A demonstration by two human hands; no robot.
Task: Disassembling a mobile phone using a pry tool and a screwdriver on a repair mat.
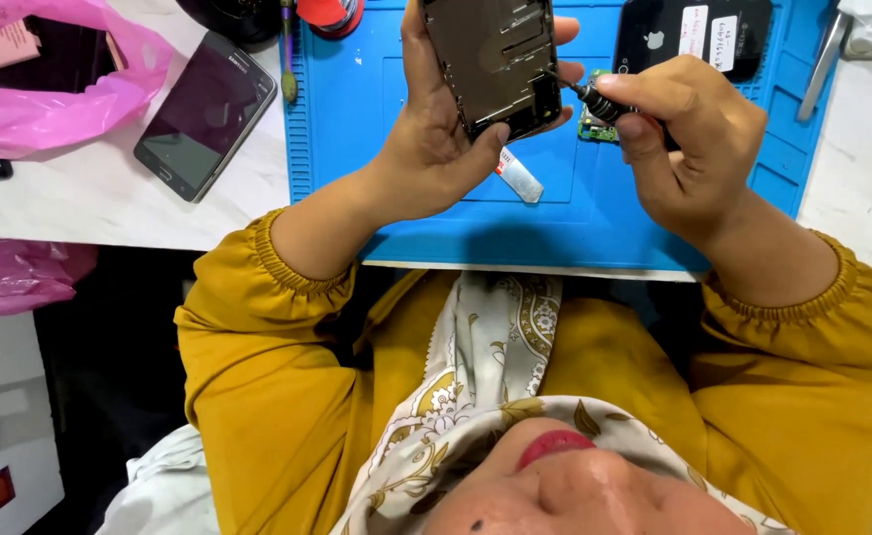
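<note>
While the left hand (436, 149) grips an opened phone frame (495, 59) upright above the blue mat (377, 129), the right hand (694, 139) pinches a small screwdriver (585, 96), tip at the frame's right edge. This looks like working a screw; next calls for steady turning. Counted: two other phones, one grey (206, 114) on the counter (89, 198), one black (694, 35); one green circuit board (595, 129); one white tube (518, 176).
</note>
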